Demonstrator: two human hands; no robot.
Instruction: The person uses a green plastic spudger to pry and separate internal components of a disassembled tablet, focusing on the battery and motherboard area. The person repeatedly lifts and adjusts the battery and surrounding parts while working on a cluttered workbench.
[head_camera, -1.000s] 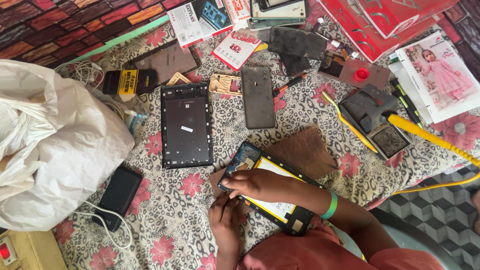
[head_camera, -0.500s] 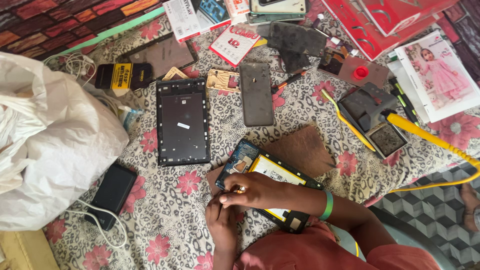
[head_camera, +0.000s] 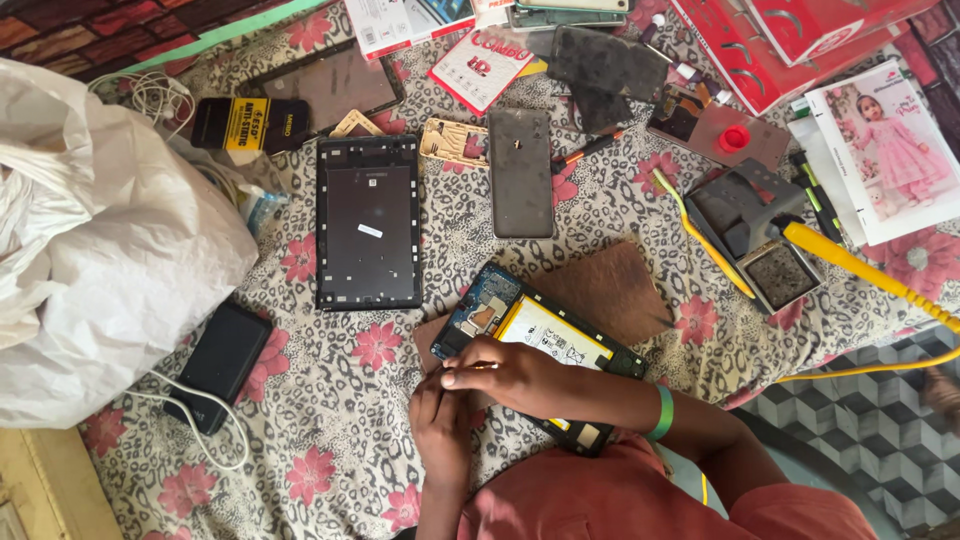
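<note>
An opened tablet with a yellow battery and a blue circuit board lies tilted on a brown mat. My right hand, with a green band on the wrist, reaches across the tablet's near-left edge and pinches a small thin tool. My left hand comes up from below and grips the same edge, its fingers touching those of my right hand. The hands and forearm hide the tablet's lower part.
A black tablet frame and a grey phone lie further back on the flowered cloth. A white plastic bag fills the left side, with a black phone and white cable beside it. A yellow-handled tool and red boxes lie to the right.
Both hands stay at the tablet's near-left edge with only small finger movement. The view has shifted slightly.
</note>
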